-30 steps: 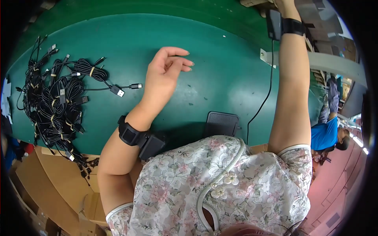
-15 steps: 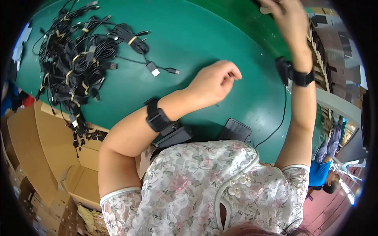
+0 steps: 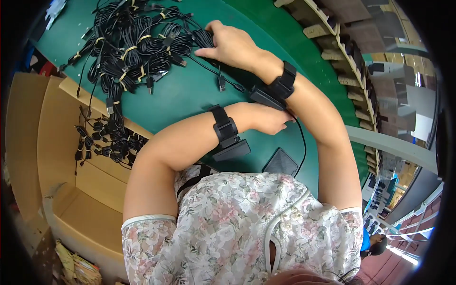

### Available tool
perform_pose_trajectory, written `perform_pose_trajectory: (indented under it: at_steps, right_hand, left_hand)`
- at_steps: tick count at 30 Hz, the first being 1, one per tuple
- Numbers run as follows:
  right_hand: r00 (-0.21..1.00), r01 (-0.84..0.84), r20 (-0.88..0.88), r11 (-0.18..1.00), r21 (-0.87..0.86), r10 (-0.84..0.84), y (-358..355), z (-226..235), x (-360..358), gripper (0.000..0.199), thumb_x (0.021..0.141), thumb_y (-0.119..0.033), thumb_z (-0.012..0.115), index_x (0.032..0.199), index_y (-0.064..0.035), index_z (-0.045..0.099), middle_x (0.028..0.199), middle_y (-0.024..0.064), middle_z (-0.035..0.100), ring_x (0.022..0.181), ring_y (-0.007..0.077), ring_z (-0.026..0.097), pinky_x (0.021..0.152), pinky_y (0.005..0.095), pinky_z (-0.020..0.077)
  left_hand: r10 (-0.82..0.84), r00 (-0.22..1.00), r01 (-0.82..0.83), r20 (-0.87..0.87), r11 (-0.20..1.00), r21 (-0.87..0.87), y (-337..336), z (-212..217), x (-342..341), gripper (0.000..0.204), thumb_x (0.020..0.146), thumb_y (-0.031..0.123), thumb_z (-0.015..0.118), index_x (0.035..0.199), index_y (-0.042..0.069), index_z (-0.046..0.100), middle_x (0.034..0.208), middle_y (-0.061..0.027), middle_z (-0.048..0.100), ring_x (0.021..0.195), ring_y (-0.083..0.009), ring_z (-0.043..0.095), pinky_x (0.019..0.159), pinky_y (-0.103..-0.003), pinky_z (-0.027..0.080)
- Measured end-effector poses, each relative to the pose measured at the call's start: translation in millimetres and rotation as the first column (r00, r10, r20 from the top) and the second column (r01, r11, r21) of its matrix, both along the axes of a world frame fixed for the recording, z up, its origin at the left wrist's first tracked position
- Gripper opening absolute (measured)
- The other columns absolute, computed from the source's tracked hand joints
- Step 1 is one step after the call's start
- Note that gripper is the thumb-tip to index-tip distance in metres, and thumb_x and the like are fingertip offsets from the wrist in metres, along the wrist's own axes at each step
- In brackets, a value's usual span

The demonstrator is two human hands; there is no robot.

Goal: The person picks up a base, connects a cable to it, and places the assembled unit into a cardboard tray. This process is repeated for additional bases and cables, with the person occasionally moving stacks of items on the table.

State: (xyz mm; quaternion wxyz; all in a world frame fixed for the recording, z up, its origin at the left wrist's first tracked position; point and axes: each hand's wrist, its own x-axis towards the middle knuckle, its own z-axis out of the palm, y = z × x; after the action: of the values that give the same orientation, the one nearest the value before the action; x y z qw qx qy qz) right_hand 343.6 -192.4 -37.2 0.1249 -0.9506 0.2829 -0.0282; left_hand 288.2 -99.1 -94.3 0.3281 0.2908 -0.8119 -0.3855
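My right hand [image 3: 235, 46] reaches over the green table to the right edge of a heap of black cables [image 3: 133, 47]. Its thumb and fingers close around a coiled USB cable [image 3: 203, 40]. Two of the connectors [image 3: 221, 83] on its loose ends lie on the table below the hand. My left hand [image 3: 271, 118] is farther right and nearer my body, beneath the right wrist. Its fingers are curled in, and whatever they may hold is hidden. Pale ties bind several coils in the heap.
A cardboard box [image 3: 90, 178] with more cables [image 3: 116, 142] stands at the left, against the table [image 3: 171, 102]. A dark flat device [image 3: 281, 162] lies near my body, with a thin wire beside it. Slotted wooden racks [image 3: 339, 57] line the far right side.
My right hand has swung from the far right across to the coiled cable at the heap's edge. The left hand is now lower and farther right, under the right wrist. The view has turned.
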Motion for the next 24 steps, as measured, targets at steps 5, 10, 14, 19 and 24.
perform_pose_trajectory:
  at_steps: [5,10,14,19,24]
  right_hand:
    - [0.998,0.05,-0.04,0.948,0.316,-0.039,-13,15,-26,0.044,0.08,-0.026,0.068,0.11,0.0017,0.052,0.088,0.0098,0.062,0.081,0.0181,0.06,0.07,0.0286,0.0488]
    - [0.947,0.168,0.192,0.906,0.389,-0.259,-15,52,-87,0.033,0.083,-0.005,0.063,0.113,-0.0007,0.051,0.101,0.007,0.061,0.088,0.0123,0.058,0.072,0.0254,0.0476]
    - [0.919,0.256,0.229,0.928,0.269,-0.32,-15,80,-145,0.034,0.083,-0.003,0.062,0.115,-0.0023,0.051,0.101,0.0062,0.061,0.089,0.0119,0.058,0.076,0.0252,0.0472]
    - [0.948,0.253,0.107,0.916,0.312,-0.298,-2,100,-191,0.034,0.083,-0.003,0.061,0.116,-0.0018,0.05,0.102,0.0045,0.061,0.091,0.0119,0.058,0.08,0.0257,0.0466]
    - [0.809,0.118,0.313,0.659,0.742,-0.497,18,97,-198,0.033,0.083,-0.004,0.061,0.114,-0.001,0.05,0.104,0.0031,0.06,0.094,0.0126,0.057,0.083,0.0275,0.0463]
  left_hand:
    - [-0.001,0.999,-0.009,-0.048,0.976,-0.219,-10,-9,1,0.025,0.08,0.011,0.055,0.103,0.004,0.057,0.097,-0.0183,0.059,0.095,-0.0357,0.056,0.083,-0.043,0.045]
    - [-0.055,0.997,0.057,-0.045,0.998,0.031,-7,23,12,0.025,0.081,0.007,0.054,0.105,0.007,0.056,0.108,-0.0176,0.055,0.102,-0.0348,0.054,0.087,-0.04,0.044]
    - [0.308,0.877,-0.393,-0.368,0.902,-0.181,3,43,16,0.029,0.077,0.0,0.054,0.105,0.008,0.058,0.111,-0.0136,0.054,0.102,-0.0297,0.054,0.085,-0.04,0.045]
    - [0.63,0.605,-0.794,-0.487,0.431,-0.428,-18,61,36,0.038,0.078,0.0,0.054,0.115,0.005,0.052,0.115,-0.0133,0.052,0.1,-0.0296,0.057,0.079,-0.038,0.049]
    - [0.546,0.789,-0.545,-0.281,0.834,0.09,-34,36,44,0.033,0.092,0.015,0.045,0.123,0.003,0.043,0.108,-0.0138,0.057,0.092,-0.0269,0.061,0.076,-0.035,0.051]
